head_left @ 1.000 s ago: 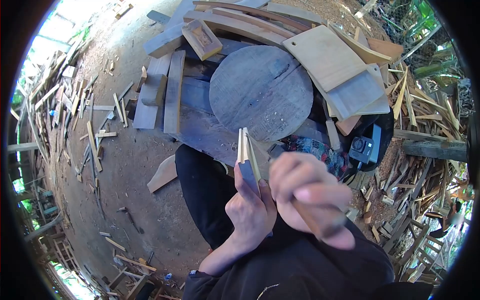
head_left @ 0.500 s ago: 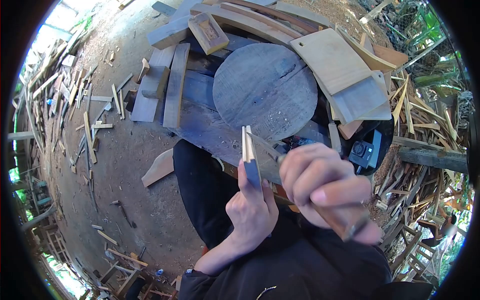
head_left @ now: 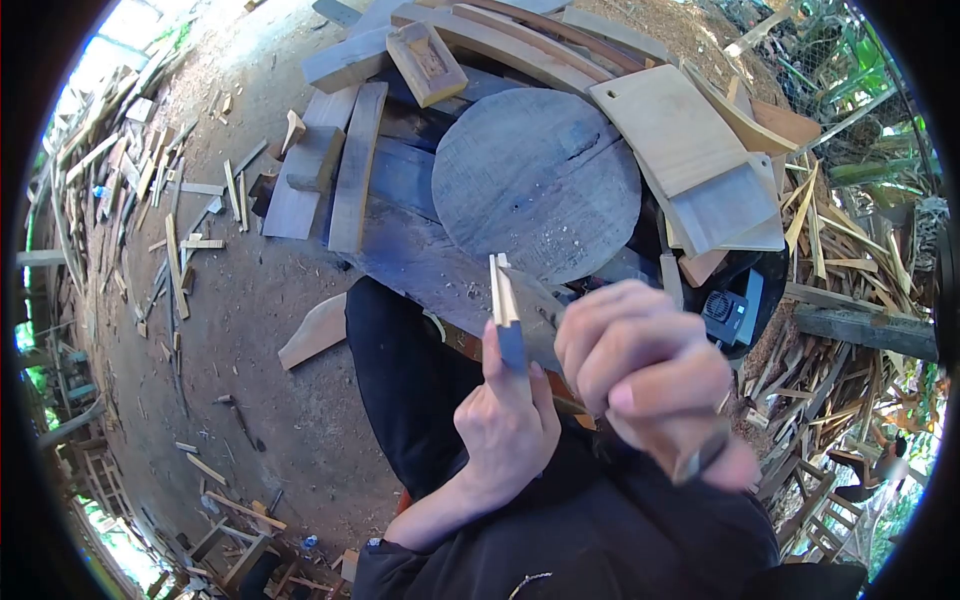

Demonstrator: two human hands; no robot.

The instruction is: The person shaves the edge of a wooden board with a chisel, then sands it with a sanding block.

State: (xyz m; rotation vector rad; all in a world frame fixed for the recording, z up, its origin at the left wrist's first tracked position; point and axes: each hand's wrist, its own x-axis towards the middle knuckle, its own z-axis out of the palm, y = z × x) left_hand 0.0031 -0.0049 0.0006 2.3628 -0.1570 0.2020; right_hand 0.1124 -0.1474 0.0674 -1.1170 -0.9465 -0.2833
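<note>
My left hand (head_left: 505,430) is closed around the lower part of a small narrow wood piece (head_left: 506,300), held upright. Its top is pale, freshly cut wood with a groove down it, and its lower face is dark. In my right hand (head_left: 640,355) is a carving knife (head_left: 532,288), the fist wrapped round its handle. The thin blade points up and left, its tip at or very near the upper right edge of the piece; contact is hard to make out. Most of the handle hides inside the fist, with its butt end (head_left: 700,455) showing below.
Beyond my hands a round wooden block (head_left: 535,180) lies on a low workbench (head_left: 410,250). Cutting boards (head_left: 670,130) are stacked to its right, near a small grey device (head_left: 725,310). A hollowed block (head_left: 427,65) and planks lie behind. A hammer (head_left: 240,422) and scraps litter the floor.
The knife and my right hand have shifted slightly left and turned a little. My left hand still holds the wood piece, now slightly further right. The whole view has shifted a little.
</note>
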